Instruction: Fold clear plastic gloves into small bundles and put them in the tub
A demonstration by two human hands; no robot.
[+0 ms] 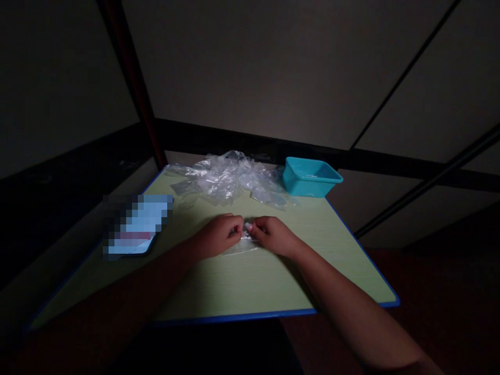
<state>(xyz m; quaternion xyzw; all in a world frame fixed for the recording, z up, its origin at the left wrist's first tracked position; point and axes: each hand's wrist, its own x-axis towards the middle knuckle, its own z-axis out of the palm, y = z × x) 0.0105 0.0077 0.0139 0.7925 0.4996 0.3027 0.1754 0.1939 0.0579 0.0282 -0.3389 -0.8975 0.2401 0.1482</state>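
Observation:
Both my hands meet over the middle of the table (250,297), with a clear plastic bag (244,248) between and below them. My left hand (224,233) is closed, its fingers curled in and pinching the bag's edge. On the other side, my right hand (273,234) pinches the same bag between thumb and fingers. A small whitish bit shows at the right fingertips; I cannot make out what it is. Part of the bag is hidden under my hands. Beyond them lies a loose pile of clear plastic bags (226,179), crumpled and overlapping.
A turquoise plastic basket (308,185) stands at the table's back right corner. At the left edge is a phone-like device (136,229) with a lit, pixelated screen. Blue edging runs round the pale green tabletop. Dark panels (250,67) rise behind the table.

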